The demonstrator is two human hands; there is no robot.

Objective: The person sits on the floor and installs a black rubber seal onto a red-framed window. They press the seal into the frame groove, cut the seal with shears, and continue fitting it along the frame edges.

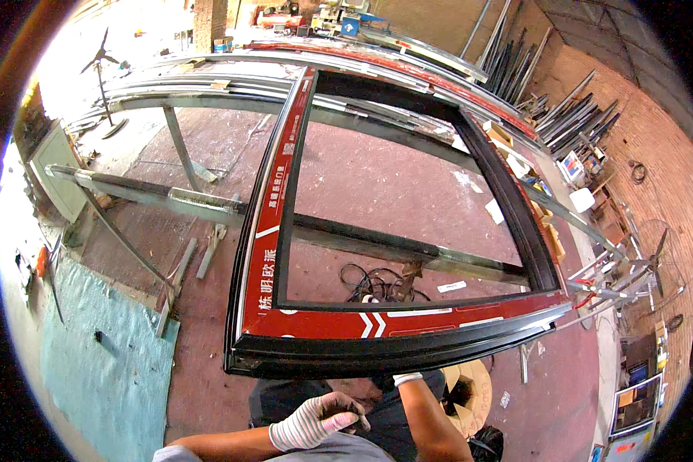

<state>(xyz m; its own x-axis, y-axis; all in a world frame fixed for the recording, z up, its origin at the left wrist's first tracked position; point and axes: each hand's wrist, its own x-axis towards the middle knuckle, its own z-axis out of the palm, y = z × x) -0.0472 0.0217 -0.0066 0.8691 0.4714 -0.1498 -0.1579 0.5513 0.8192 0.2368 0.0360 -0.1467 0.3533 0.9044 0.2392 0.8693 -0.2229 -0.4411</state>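
Head view. We see a large rectangular window frame (339, 323), dark metal with red protective film printed in white, lying flat across steel trestle rails (169, 200) above a reddish floor. Its near edge sits just ahead of the person's body.

Left hand (316, 420), in a white knit glove, is below that near edge and apart from it. Its fingers are curled shut around a small dark item; we cannot tell what it is.

Right hand (404, 379): only the glove cuff shows. The hand goes up under the frame's near edge, so we cannot tell how its fingers stand.

A black cable tangle (377, 283) lies on the floor, seen through the frame. A green mat (100, 369) lies at left. Metal profiles (570, 115) lean on the brick wall at right.
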